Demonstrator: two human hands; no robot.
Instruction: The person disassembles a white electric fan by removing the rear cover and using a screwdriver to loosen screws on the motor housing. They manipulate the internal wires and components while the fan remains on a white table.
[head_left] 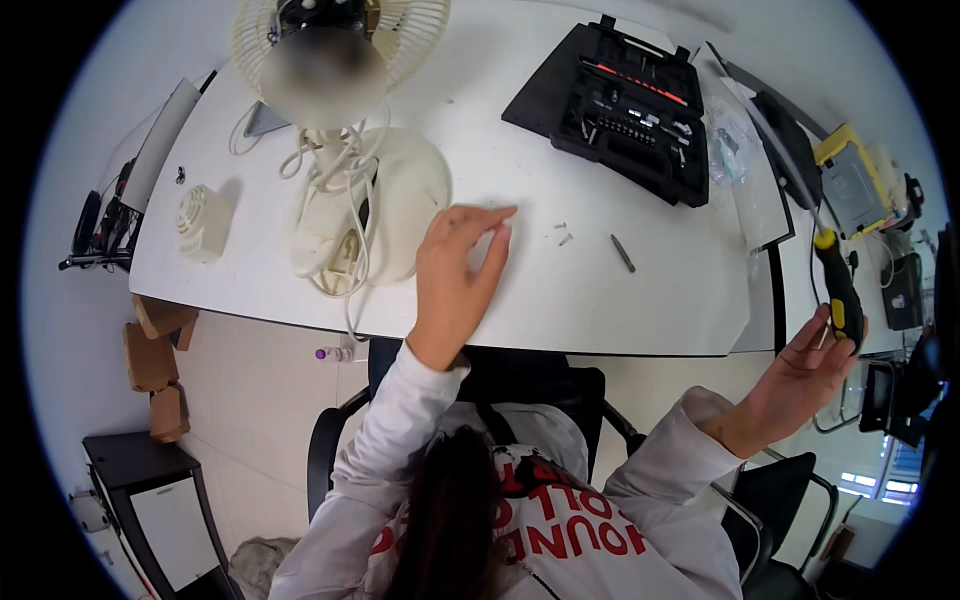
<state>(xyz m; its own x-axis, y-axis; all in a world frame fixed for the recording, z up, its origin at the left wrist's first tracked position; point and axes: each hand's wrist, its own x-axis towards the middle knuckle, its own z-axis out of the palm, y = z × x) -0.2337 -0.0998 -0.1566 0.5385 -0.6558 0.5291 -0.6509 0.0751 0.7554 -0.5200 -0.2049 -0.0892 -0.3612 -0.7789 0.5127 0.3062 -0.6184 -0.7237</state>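
Observation:
My left hand (458,275) hovers over the white table, thumb and forefinger curved with a small gap between them. Just right of it lie a few small screws (565,239) and a dark bit (623,253). Off the table's right side, my right hand (805,375) grips a screwdriver (838,280) by its black and yellow handle, its shaft pointing away from me. A thin metallic piece (825,333) shows by those fingers. Left of my left hand stands a cream electric fan (405,180), with a looped cord around its stem and its grille at the top edge.
A vented cream cover (203,223) sits on the table's left part. An unfolded black tool case (640,120) with sockets and bits lies at the far right, next to a clear plastic bag (732,145). A yellow and grey case (855,180) is beyond the right edge.

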